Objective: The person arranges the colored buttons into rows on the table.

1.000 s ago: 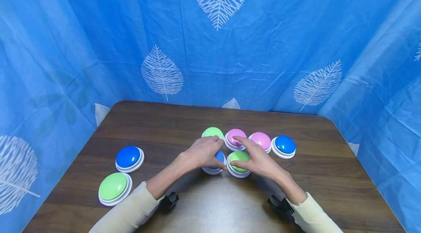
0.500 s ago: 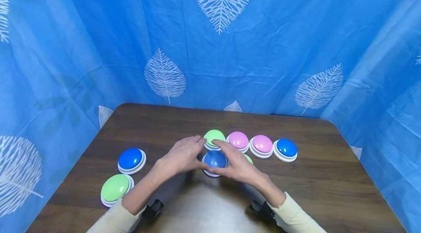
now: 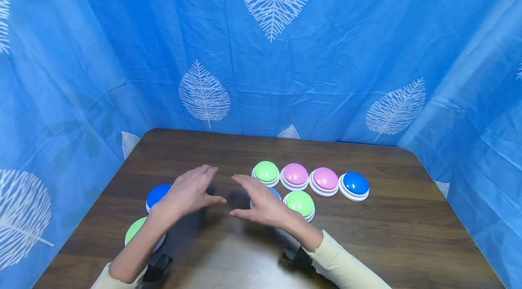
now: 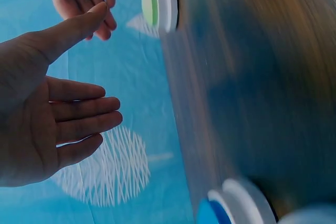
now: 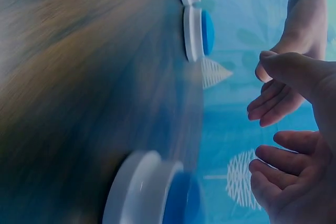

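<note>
Both hands are empty and raised above the table, thumbs spread from the fingers. My left hand (image 3: 185, 195) overlaps the blue push button (image 3: 157, 195) at left; its forearm partly covers a green push button (image 3: 134, 230). My right hand (image 3: 267, 203) hides most of another blue button (image 3: 274, 192), whose white base and blue dome show below the fingers in the right wrist view. Beside that wrist sits a front green button (image 3: 301, 203). The palms face each other with a gap between them; the left wrist view shows the left fingers (image 4: 86, 119) straight.
Behind, a row runs left to right: a green button (image 3: 266, 172), two pink ones, the nearer-left pink button (image 3: 295, 174) and the other pink button (image 3: 325, 179), then a blue button (image 3: 355, 183). The brown wooden table (image 3: 387, 230) meets a blue leaf-print curtain (image 3: 326, 53).
Both hands have moved left, away from the front green button and then off the front blue one. The left hand has gone furthest, toward the left-hand pair. The buttons keep their places.
</note>
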A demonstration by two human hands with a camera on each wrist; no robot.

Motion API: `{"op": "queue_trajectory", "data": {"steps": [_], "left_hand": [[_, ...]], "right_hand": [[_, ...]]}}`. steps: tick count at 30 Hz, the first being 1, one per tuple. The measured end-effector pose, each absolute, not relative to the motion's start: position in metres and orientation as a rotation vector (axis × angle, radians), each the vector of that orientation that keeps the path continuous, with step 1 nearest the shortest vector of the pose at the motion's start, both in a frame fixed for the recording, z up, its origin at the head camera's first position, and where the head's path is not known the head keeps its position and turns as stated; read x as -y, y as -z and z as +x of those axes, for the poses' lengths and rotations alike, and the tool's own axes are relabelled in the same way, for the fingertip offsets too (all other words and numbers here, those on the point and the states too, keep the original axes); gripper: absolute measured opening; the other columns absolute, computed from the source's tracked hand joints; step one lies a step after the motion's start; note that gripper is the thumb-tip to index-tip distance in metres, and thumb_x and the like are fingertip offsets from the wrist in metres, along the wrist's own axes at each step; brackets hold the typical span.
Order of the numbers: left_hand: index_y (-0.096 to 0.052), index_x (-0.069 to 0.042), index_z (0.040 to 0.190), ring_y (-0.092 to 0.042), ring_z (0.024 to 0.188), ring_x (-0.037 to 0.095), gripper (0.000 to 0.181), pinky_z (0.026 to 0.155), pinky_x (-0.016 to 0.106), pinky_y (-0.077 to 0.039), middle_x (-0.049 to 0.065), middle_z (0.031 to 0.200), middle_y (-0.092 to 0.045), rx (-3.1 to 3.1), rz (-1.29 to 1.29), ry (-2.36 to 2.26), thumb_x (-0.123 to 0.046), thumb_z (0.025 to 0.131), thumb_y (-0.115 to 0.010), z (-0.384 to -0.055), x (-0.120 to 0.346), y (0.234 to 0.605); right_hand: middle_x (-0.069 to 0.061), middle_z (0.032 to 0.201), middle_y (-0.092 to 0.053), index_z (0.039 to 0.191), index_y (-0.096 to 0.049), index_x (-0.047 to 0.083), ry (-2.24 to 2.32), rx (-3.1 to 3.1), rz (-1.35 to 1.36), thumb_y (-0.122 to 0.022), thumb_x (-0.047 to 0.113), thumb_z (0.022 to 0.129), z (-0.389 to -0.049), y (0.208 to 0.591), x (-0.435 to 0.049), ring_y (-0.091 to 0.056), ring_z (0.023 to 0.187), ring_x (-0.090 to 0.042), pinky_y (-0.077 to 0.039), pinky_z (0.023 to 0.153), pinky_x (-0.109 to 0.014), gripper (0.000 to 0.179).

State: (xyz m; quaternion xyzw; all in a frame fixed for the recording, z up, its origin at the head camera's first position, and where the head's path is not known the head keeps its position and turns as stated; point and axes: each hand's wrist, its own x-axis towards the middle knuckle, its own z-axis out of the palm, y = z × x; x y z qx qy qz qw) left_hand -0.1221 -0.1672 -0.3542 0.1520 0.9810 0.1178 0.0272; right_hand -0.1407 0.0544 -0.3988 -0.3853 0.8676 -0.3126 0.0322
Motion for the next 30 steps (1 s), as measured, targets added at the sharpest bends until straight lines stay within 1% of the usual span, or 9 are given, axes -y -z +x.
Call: {"op": "queue_trajectory", "data": {"steps": [4,7,15,18,23,30], "left_hand": [[-0.050,0.005,0.139,-0.051,0.124,0.045,0.086,0.096,0.061,-0.044,0.027,0.138,-0.051,-3.023,0.373,-0.366,-0.049,0.080,-0.080,-0.117,0.191,0.352],[-0.049,0.007,0.138,-0.051,0.123,0.046,0.086,0.093,0.063,-0.045,0.029,0.136,-0.051,-3.022,0.298,-0.383,-0.049,0.081,-0.079,-0.112,0.209,0.353],[-0.047,0.009,0.137,-0.051,0.117,0.053,0.093,0.084,0.068,-0.047,0.035,0.132,-0.050,-2.979,0.109,-0.384,-0.055,0.077,-0.078,-0.101,0.254,0.363],[-0.046,0.009,0.137,-0.050,0.116,0.054,0.095,0.083,0.069,-0.046,0.037,0.131,-0.049,-2.959,0.062,-0.359,-0.056,0.076,-0.078,-0.098,0.266,0.369],[-0.043,0.009,0.139,-0.047,0.118,0.057,0.099,0.084,0.074,-0.041,0.038,0.133,-0.047,-2.920,0.012,-0.363,-0.060,0.076,-0.076,-0.097,0.282,0.376],[-0.045,0.017,0.132,-0.047,0.115,0.059,0.103,0.086,0.076,-0.037,0.041,0.128,-0.047,-2.854,-0.047,-0.363,-0.064,0.076,-0.074,-0.103,0.293,0.380]], "right_hand": [[-0.006,0.150,-0.044,0.149,-0.041,0.011,0.910,-2.677,-1.195,-0.078,0.037,0.085,-0.138,0.398,-0.033,-0.039,0.139,-0.021,-0.034,0.112,-0.039,0.078],[-0.006,0.150,-0.045,0.149,-0.041,0.011,0.898,-2.664,-1.211,-0.076,0.038,0.087,-0.135,0.401,-0.017,-0.039,0.139,-0.020,-0.035,0.111,-0.037,0.076],[-0.006,0.149,-0.047,0.148,-0.043,0.010,0.891,-2.606,-1.205,-0.073,0.042,0.089,-0.127,0.415,0.020,-0.041,0.138,-0.019,-0.036,0.111,-0.034,0.074],[-0.005,0.148,-0.047,0.148,-0.043,0.009,0.879,-2.598,-1.197,-0.072,0.043,0.089,-0.126,0.419,0.032,-0.041,0.137,-0.018,-0.036,0.110,-0.033,0.073],[-0.004,0.149,-0.046,0.149,-0.042,0.010,0.861,-2.599,-1.169,-0.070,0.045,0.090,-0.127,0.424,0.051,-0.040,0.138,-0.016,-0.035,0.111,-0.032,0.074],[-0.004,0.149,-0.046,0.149,-0.042,0.010,0.804,-2.647,-1.148,-0.070,0.045,0.090,-0.132,0.430,0.072,-0.039,0.138,-0.015,-0.034,0.111,-0.030,0.074]]}}
